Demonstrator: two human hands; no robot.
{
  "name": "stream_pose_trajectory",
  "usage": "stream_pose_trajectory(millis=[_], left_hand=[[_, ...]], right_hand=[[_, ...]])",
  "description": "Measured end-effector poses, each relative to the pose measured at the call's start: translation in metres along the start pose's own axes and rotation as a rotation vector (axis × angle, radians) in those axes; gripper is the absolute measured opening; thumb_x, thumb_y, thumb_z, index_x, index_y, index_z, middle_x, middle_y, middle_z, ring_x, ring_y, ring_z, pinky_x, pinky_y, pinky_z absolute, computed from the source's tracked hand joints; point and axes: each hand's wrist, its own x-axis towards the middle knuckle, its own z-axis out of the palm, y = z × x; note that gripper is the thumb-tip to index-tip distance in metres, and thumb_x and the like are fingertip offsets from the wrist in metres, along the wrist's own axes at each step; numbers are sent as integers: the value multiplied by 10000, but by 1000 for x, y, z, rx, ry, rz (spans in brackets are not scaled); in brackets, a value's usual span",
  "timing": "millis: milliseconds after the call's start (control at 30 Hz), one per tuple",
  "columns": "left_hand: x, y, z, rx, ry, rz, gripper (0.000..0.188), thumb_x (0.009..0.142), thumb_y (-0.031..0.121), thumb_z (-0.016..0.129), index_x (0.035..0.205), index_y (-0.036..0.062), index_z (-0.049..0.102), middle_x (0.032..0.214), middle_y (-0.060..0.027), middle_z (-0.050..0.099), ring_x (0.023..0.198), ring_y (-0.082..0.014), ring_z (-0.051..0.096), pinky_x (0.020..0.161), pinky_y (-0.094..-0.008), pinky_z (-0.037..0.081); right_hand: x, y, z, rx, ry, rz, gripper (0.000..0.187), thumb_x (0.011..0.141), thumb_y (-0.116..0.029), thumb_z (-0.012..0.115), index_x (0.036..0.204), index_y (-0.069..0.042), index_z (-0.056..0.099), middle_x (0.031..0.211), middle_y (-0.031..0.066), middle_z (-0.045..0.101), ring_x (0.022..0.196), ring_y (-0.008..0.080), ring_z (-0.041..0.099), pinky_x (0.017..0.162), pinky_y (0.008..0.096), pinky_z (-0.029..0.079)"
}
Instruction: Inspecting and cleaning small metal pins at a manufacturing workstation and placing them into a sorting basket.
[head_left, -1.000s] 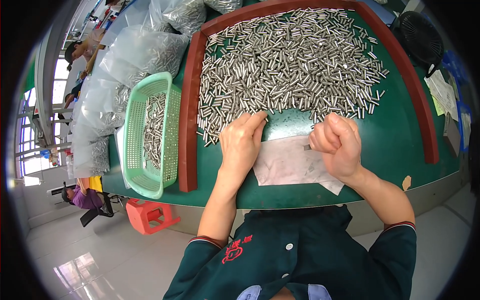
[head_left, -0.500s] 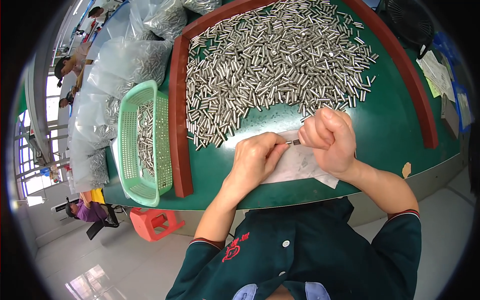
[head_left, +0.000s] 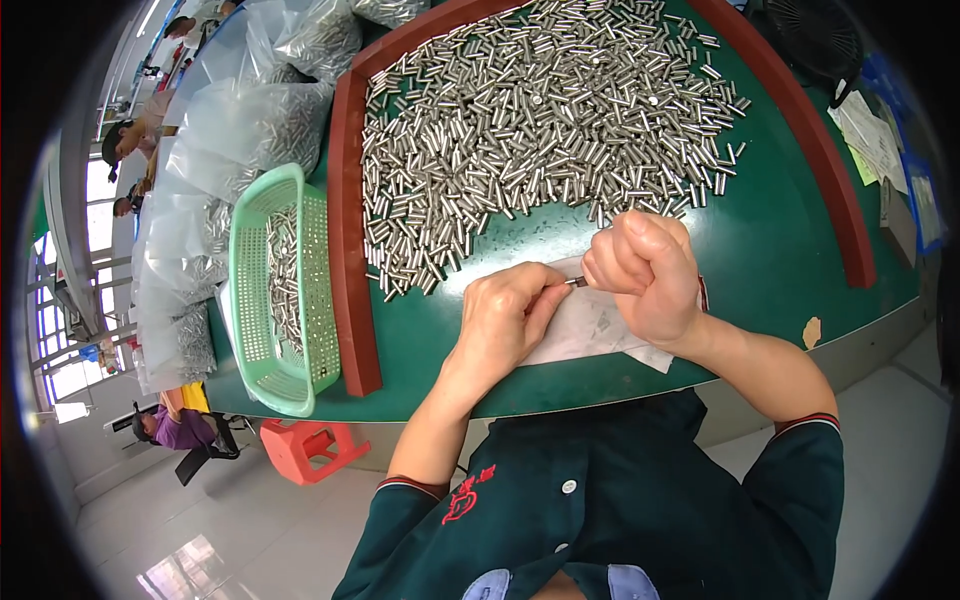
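My left hand [head_left: 500, 318] is closed in a pinch, thumb and forefinger on a small shiny metal pin [head_left: 573, 282]. Facing it, my right hand [head_left: 648, 275] makes a fist around a slim tool whose dark tip [head_left: 585, 281] meets or nearly meets the pin. Most of that tool is hidden in the fist; a bit of red shows at the far side of the palm. Under both hands lies a whitish, smudged cloth or paper sheet [head_left: 580, 335]. Beyond them spreads a large heap of loose metal pins [head_left: 540, 120] on the green tabletop [head_left: 770, 270].
Dark red rails [head_left: 350, 240] border the heap. Left of them stands a green perforated basket [head_left: 318, 290] with pins inside, beside clear bags [head_left: 235, 130] of metal parts. A black fan [head_left: 815, 40] and papers [head_left: 868, 135] sit at the far right. A red stool [head_left: 310, 450] stands below the table edge.
My right fist has shifted slightly left, nearer to my left fingers, so less of the dark tip shows between them. The whole view has moved a little.
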Motion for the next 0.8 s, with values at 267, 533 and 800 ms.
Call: stream_pose_trajectory(millis=[267, 533, 800], left_hand=[[5, 5, -5, 49, -42, 14, 75, 699, 49, 642, 699, 23, 571, 595, -108, 554, 529, -286, 549, 472, -355, 418], [-4, 0, -12, -475, 38, -224, 45, 800, 65, 580, 807, 22, 568, 721, 23, 530, 651, -44, 469, 544, -181, 369], [-1, -26, -25, -1573, -5, -429, 102, 864, 145, 527, 864, 47, 499, 812, -33, 469, 574, -41, 314, 479, -152, 281]], right_hand=[[-3, 3, 8, -170, -50, -34, 377, 874, -156, 401, 524, -63, 296, 494, -28, 295, 471, 54, 237, 433, 235, 213], [-1, 1, 3, -118, -27, -3, 399, 883, -173, 357, 505, -104, 252, 419, -16, 250, 399, 78, 174, 413, 254, 187], [-1, 1, 3, -22, -15, 18, 414, 883, -145, 375, 495, -96, 239, 433, -25, 258, 417, 60, 188, 413, 241, 185]])
